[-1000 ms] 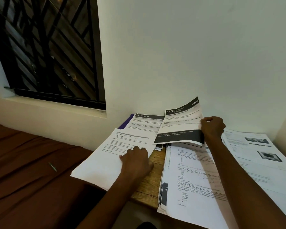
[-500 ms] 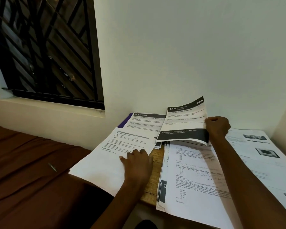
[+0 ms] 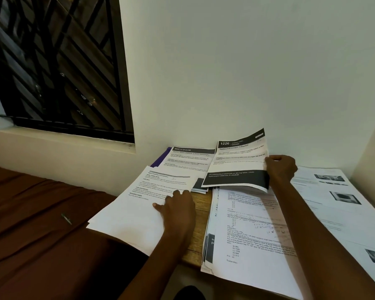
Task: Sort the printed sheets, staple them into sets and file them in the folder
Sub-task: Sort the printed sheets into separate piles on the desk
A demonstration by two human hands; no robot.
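My right hand (image 3: 280, 169) grips the right edge of a printed sheet headed "1226" (image 3: 238, 162), held raised above the middle pile of text sheets (image 3: 247, 234). My left hand (image 3: 178, 207) rests flat on the left pile of white sheets (image 3: 134, 208), which hangs over the table's left edge. A sheet headed "MULTI-ROOM" (image 3: 188, 160) lies at the back against the wall, on top of a purple folder (image 3: 160, 160) of which only a corner shows. No stapler is in view.
More sheets with small photos (image 3: 333, 191) cover the right of the wooden table (image 3: 200, 213). A brown bedspread (image 3: 30, 224) with a small pen-like object (image 3: 66, 219) lies to the left. A barred window (image 3: 59, 66) and the white wall stand behind.
My right hand has drawn the "1226" sheet slightly to the right and upward. My left hand stays on the left pile.
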